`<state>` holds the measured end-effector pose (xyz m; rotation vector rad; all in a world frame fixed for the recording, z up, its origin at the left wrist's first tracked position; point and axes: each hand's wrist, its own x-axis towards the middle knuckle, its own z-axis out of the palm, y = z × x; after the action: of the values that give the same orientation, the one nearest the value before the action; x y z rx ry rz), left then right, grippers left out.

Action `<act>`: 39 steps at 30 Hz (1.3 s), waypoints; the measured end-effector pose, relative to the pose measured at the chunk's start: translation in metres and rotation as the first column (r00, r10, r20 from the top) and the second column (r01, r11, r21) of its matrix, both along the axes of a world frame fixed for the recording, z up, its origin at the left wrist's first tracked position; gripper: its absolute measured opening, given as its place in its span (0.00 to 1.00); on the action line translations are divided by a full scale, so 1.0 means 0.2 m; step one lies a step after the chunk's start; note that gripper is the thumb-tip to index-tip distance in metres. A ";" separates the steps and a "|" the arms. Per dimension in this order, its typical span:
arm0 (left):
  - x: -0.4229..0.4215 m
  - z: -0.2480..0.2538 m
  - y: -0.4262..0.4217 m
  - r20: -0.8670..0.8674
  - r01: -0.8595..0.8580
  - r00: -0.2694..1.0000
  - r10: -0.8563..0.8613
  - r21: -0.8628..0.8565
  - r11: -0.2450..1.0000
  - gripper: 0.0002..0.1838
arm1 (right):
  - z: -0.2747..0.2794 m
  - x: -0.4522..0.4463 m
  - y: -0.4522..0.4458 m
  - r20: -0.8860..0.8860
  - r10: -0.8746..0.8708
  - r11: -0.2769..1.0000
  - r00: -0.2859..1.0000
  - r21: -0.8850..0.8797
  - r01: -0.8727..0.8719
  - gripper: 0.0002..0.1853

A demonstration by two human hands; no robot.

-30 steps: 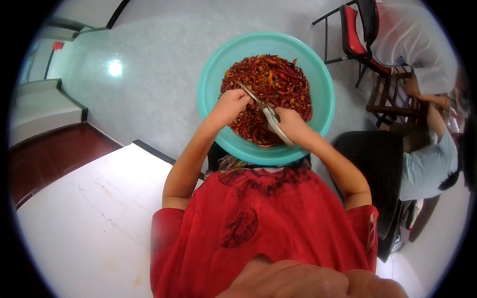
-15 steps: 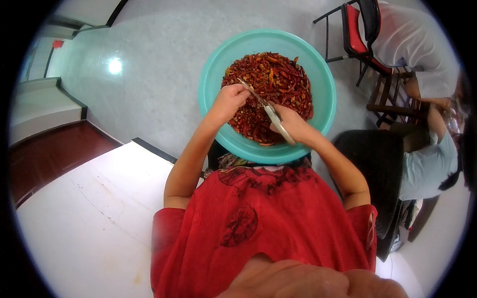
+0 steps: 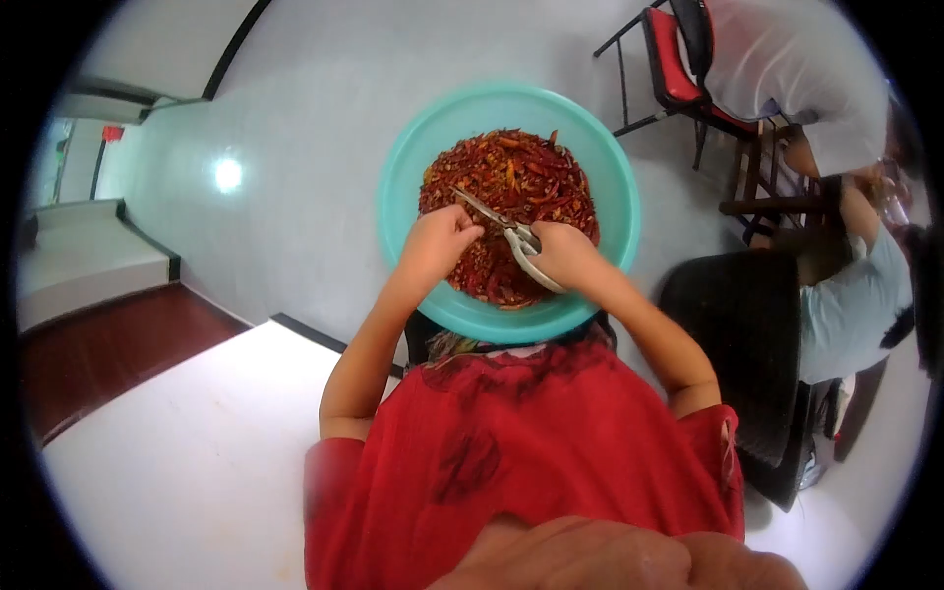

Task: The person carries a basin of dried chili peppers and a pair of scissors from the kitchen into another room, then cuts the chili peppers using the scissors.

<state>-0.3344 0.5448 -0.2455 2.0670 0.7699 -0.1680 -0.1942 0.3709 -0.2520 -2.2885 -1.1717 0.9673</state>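
A wide turquoise basin [image 3: 618, 187] rests at my lap, holding a heap of dried red chilies [image 3: 551, 182], some whole and some in small pieces. My right hand [image 3: 563, 254] is closed around the pale handles of a pair of scissors [image 3: 523, 246]. The blades point up and left over the heap, slightly parted. My left hand [image 3: 438, 241] is over the left part of the chilies, just below the blades, with fingers pinched together. Whatever is between those fingertips is too small to make out.
A white tabletop [image 3: 187, 423] lies to my left. On the right stand a red and black chair [image 3: 674, 59] and a black chair [image 3: 733, 344]. Two other people sit there, one with a white sleeve [image 3: 836, 128], one with a light blue sleeve [image 3: 855, 305]. Grey floor [image 3: 305, 128] lies beyond.
The scissors' handles have spread and the blades have parted. My left hand has dropped a little away from the blades. The whole view has shifted slightly.
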 end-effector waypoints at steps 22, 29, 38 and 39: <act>0.34 -0.09 0.12 -0.076 0.346 0.929 -0.363 0.529 0.775 0.09 | -0.02 0.10 -0.06 -0.154 -0.355 0.903 0.922 0.198 0.381 0.19; 0.07 -0.04 0.08 0.139 -0.068 0.983 0.122 -0.341 0.938 0.14 | 0.03 0.09 -0.04 -0.395 -0.252 0.947 0.883 0.086 0.308 0.19; -0.01 0.01 0.06 0.106 -0.178 0.936 0.335 -0.678 0.713 0.18 | 0.05 0.03 0.02 -0.293 -0.071 0.997 0.953 -0.004 0.074 0.18; -0.01 0.01 0.06 0.103 -0.169 0.939 0.329 -0.693 0.701 0.18 | 0.06 0.02 0.03 -0.292 -0.073 0.997 0.954 -0.007 0.074 0.18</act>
<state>-0.3371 0.5573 -0.2431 1.2380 0.7077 -0.0477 -0.1894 0.3773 -0.2395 -2.0791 -0.9565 1.2225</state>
